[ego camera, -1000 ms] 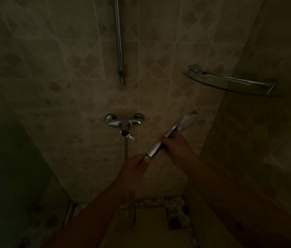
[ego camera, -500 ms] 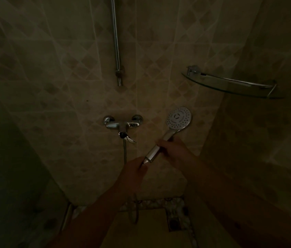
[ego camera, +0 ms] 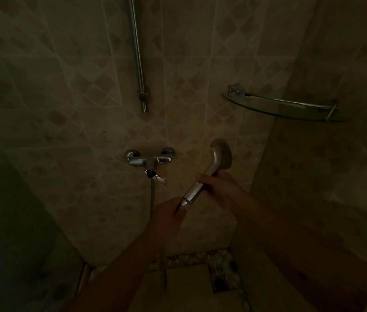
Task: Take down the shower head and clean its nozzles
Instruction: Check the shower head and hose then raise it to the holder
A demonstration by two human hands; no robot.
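Note:
The chrome shower head (ego camera: 221, 157) is off its rail and held out in front of the tiled wall, its round head tilted up to the right. Only its back and edge show; the nozzle face is turned away from me. My right hand (ego camera: 219, 188) is wrapped around the middle of the handle. My left hand (ego camera: 166, 216) is closed over the handle's lower end, where the hose joins it. The hose (ego camera: 152, 199) hangs down from the mixer tap (ego camera: 150, 161).
A chrome slide rail (ego camera: 138, 57) runs up the wall above the tap. A glass corner shelf (ego camera: 284, 106) sticks out at the right, above the shower head. A floor drain (ego camera: 219, 282) lies below between my arms. The room is dim.
The shower head has been twisted about its handle: half a second ago the nozzle face pointed at me, now it is turned away. Both hands stay on the handle.

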